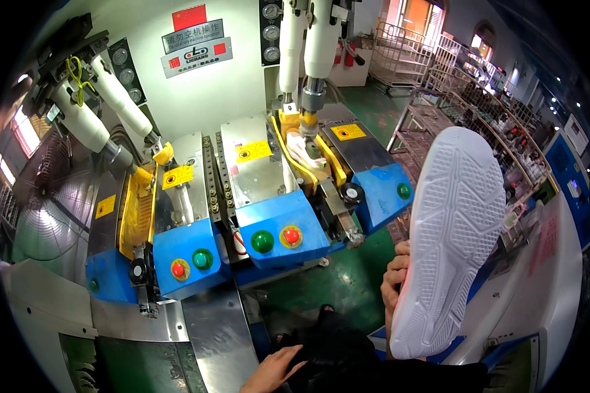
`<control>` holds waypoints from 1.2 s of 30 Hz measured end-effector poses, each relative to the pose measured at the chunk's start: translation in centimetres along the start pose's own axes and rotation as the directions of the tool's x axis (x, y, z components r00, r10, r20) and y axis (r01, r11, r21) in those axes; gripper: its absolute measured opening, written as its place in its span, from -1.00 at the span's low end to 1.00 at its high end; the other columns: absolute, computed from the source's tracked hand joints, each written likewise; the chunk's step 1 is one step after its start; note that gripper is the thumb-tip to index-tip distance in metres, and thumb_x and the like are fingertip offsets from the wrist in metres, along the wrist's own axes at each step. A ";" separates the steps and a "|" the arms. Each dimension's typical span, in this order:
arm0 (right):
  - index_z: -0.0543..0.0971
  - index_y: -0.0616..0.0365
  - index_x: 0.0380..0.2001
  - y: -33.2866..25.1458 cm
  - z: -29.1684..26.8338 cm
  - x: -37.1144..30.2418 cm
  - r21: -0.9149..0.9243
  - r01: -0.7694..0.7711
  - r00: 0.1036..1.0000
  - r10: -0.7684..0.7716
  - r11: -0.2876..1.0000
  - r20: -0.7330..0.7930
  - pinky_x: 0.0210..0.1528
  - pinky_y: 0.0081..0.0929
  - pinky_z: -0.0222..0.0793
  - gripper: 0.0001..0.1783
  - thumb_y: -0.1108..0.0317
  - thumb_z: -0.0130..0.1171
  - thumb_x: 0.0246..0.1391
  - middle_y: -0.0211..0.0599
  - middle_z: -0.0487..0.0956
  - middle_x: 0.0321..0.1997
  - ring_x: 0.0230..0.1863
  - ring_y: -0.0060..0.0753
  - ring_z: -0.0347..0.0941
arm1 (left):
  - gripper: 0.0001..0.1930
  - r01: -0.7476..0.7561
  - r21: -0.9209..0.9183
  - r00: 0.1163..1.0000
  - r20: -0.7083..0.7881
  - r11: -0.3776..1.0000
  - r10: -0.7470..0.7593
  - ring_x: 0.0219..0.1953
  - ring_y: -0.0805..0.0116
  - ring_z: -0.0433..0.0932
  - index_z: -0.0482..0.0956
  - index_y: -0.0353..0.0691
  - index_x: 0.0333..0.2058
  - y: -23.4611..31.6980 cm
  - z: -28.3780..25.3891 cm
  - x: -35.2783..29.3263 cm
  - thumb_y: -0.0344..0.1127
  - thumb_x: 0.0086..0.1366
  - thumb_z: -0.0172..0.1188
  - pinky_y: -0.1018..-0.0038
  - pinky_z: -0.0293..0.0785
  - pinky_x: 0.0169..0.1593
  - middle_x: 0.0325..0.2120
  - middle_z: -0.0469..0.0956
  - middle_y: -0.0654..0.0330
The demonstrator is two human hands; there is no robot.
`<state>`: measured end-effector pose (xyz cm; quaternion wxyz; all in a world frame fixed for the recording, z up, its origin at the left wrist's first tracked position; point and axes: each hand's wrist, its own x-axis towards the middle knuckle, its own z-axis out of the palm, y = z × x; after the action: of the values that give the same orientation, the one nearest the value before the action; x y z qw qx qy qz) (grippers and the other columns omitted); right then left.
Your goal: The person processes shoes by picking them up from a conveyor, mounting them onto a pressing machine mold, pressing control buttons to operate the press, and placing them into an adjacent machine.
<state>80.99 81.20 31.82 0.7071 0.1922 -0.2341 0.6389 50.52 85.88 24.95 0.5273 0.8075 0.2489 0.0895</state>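
Workshop with green floor (344, 281). Along the far side, wire cages (400, 56); at left, a round fan (49, 196).

Large pale machine (236, 92). White cylinders (318, 39) overhead, apparently for pressing downward; 2 bays below, lined with yellow pads (136, 213).

Blue consoles (282, 226), along the machine's front edge, presumably for easy reach.

White shoe, 1, off the machine, beyond the right front corner of the rightmost console. Patterned sole (455, 229) toward the viewer, toe up; perhaps so angled for a look at the underside.

Right hand (394, 278): closed around the shoe's left edge, fingers curled, remainder hidden behind; apparently a side grip to leave the sole uncovered.

Left hand (273, 370): holding nothing visible, fingers loosely extended beside dark clothing; probably at rest.

Pale shoe (299, 152), 1, between the pads of the right bay, below a cylinder; likely so seated for alignment. Contact with the cylinder: cannot tell.

On the back panel, 2 grey plates (198, 60) with lettering, the lower also with red blocks and an oval emblem; red square (189, 14) above.

Yellow labels (253, 151), 4, each with a black round symbol, on the metal covers beside the bays.

Red buttons (291, 236), 2, and green buttons (262, 242) on the console faces.
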 end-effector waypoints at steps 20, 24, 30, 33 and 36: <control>0.23 0.36 0.12 -26.4 -7.5 1.1 -0.254 0.112 0.857 -0.223 0.961 -0.464 0.03 0.16 0.36 -0.42 0.15 0.04 0.20 0.13 0.35 0.17 0.22 0.06 0.29 | -0.22 0.220 -0.191 0.836 -0.469 0.957 -0.286 0.16 0.07 0.32 0.00 -0.46 0.17 3.5 -7.4 46.5 -0.17 0.17 0.27 0.33 0.29 0.17 0.13 0.27 -0.20; 0.27 0.36 0.12 -28.8 -7.6 1.1 -0.487 -0.001 0.720 -0.337 0.873 -0.606 0.03 0.09 0.37 -0.44 0.16 0.03 0.19 0.11 0.38 0.15 0.19 0.03 0.32 | -0.36 0.320 0.081 0.625 -0.767 0.944 -0.146 -0.01 -0.19 0.36 0.11 -0.48 0.07 -3.3 -6.8 59.6 -0.24 0.14 0.19 0.15 0.33 0.06 -0.02 0.28 -0.28; 0.31 0.37 0.10 -27.9 -5.3 1.6 -0.664 -0.327 0.507 -0.469 0.672 -0.724 0.03 -0.02 0.39 -0.46 0.18 0.02 0.19 0.07 0.42 0.11 0.14 -0.02 0.37 | -0.31 0.459 -0.130 0.690 -0.571 0.879 -0.445 -0.10 0.15 0.50 0.19 -0.38 0.08 -1.5 -11.5 59.1 -0.43 -0.06 0.29 0.35 0.44 -0.05 -0.18 0.44 -0.03; 0.34 0.37 0.09 -26.4 -4.2 2.3 -0.671 -0.479 0.441 -0.506 0.566 -0.741 0.03 -0.08 0.41 -0.47 0.18 0.01 0.19 0.05 0.44 0.09 0.11 -0.04 0.40 | -0.58 0.292 -0.595 0.806 -0.269 0.749 -0.528 -0.34 0.34 0.56 0.41 -0.34 -0.10 6.7 -15.4 53.4 -0.49 0.02 0.28 0.39 0.52 -0.26 -0.33 0.51 0.14; 0.36 0.38 0.09 -24.9 -1.5 3.7 -0.683 -0.608 0.403 -0.585 0.405 -0.704 0.03 -0.13 0.42 -0.48 0.19 0.00 0.18 0.03 0.46 0.08 0.09 -0.07 0.43 | -0.70 0.179 -0.478 0.907 -0.259 0.860 -0.332 -0.29 0.43 0.52 0.50 -0.32 -0.21 11.5 -14.1 42.9 -0.44 0.04 0.29 0.46 0.46 -0.21 -0.35 0.51 0.21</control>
<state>106.15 82.37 33.40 0.6764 -0.6148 -0.1127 0.3896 85.17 114.92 36.22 0.6548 0.5980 0.4133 0.2068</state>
